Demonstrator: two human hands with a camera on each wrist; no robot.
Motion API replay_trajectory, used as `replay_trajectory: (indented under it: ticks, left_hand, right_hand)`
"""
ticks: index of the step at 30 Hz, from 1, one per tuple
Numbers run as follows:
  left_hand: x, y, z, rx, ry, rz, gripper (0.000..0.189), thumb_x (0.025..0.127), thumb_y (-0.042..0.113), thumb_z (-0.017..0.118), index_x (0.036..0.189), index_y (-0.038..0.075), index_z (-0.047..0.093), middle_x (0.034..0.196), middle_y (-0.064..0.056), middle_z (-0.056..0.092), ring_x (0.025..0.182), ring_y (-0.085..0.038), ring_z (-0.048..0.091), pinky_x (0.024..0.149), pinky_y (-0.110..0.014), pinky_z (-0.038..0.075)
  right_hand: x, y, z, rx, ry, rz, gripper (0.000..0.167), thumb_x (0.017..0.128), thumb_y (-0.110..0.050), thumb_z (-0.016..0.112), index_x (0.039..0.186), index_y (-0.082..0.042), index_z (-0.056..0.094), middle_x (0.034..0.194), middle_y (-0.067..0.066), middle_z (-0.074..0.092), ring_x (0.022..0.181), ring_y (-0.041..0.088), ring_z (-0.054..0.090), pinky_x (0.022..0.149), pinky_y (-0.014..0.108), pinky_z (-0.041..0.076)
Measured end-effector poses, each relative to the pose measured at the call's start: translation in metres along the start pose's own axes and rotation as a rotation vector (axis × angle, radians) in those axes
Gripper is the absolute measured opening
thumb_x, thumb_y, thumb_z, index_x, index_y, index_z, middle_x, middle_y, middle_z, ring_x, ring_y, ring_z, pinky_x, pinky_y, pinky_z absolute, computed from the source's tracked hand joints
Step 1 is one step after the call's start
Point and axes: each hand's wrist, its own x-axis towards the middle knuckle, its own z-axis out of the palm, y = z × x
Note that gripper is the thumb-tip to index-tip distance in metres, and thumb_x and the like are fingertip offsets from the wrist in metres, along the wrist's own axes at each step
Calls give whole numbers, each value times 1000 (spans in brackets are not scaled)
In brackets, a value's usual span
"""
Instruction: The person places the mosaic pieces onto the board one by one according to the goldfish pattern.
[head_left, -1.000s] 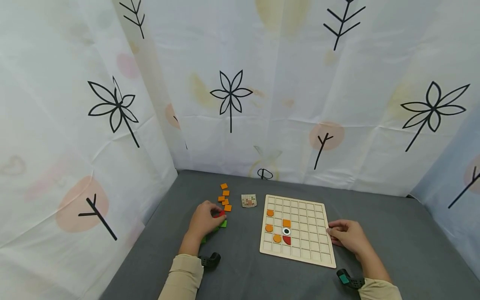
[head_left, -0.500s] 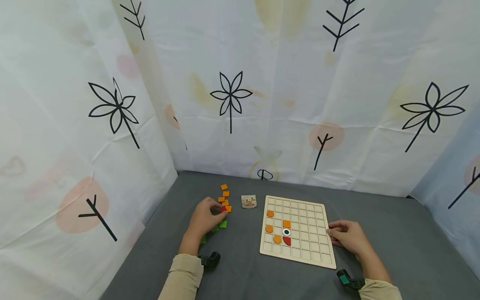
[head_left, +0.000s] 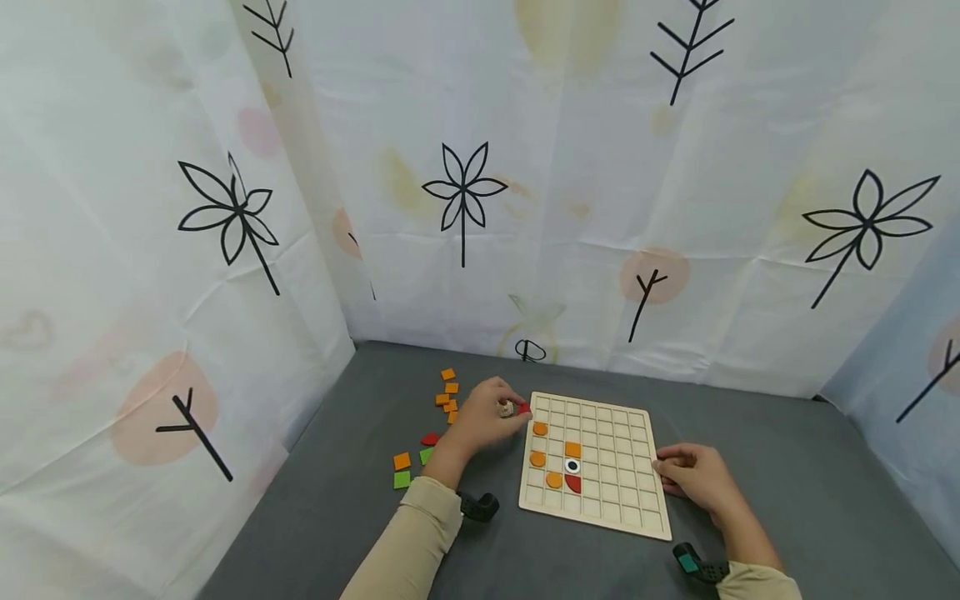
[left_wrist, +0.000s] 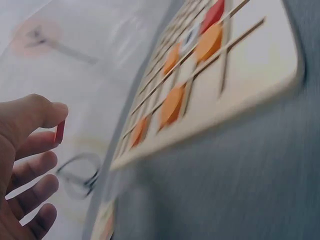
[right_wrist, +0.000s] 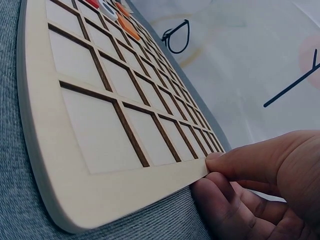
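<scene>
Worn on the head, one camera looks forward and down from farthest off, over the desk (head_left: 585,562) to the patterned cloth (head_left: 562,167) behind. The wrist cameras peer aslant, close past the left fingers (left_wrist: 37,169) and right fingers (right_wrist: 215,197); all three share the gridded board (head_left: 618,462).

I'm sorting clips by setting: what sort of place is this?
Probably a small curtained-off tabletop booth, though the wider room isn't visible. Printed white cloth hangs behind and on both sides of a grey table, where a wooden board lies.
</scene>
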Motion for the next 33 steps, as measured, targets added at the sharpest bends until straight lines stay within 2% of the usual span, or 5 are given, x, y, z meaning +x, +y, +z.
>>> replay_trajectory:
  ticks: [7, 14, 17, 21, 33]
  left_hand:
    - [19, 19, 43, 63, -137, 70, 20, 97, 31, 80, 108, 15, 83, 112, -1, 69, 105, -21, 63, 86, -29, 55]
    - [31, 22, 72, 120, -160, 88, 17, 95, 30, 80, 106, 17, 85, 110, 1, 74, 112, -19, 66, 104, -39, 55]
    - [34, 20, 78, 129, -172, 93, 17, 95, 28, 80, 106, 15, 85, 107, 0, 76, 106, -17, 69, 100, -34, 57]
    - [35, 18, 82, 116, -177, 93, 18, 95, 26, 80, 106, 13, 85, 103, -1, 75, 92, -11, 65, 82, -25, 56]
    - [32, 17, 83, 80, -156, 71, 15, 99, 21, 74, 103, 15, 86, 104, 1, 75, 96, -10, 65, 89, -24, 56]
  right_hand:
    - [-1, -1, 0, 1, 1, -5, 39, 102, -8, 69, 131, 16, 62, 102, 15, 75, 82, 15, 75, 72, 31, 65]
    - [-2, 0, 1, -3, 2, -17, 39, 102, -10, 70, 131, 15, 63, 103, 15, 75, 82, 15, 73, 72, 30, 64]
    - [-2, 1, 1, -8, 4, -31, 37, 102, -9, 69, 130, 15, 64, 102, 15, 75, 82, 15, 73, 72, 30, 64]
    - [-3, 2, 0, -9, 9, -37, 36, 102, -8, 69, 129, 15, 64, 102, 15, 75, 82, 15, 72, 71, 29, 64]
    - [1, -1, 1, -4, 22, 2, 38, 101, -7, 69, 130, 17, 63, 98, 13, 75, 80, 14, 74, 70, 30, 64]
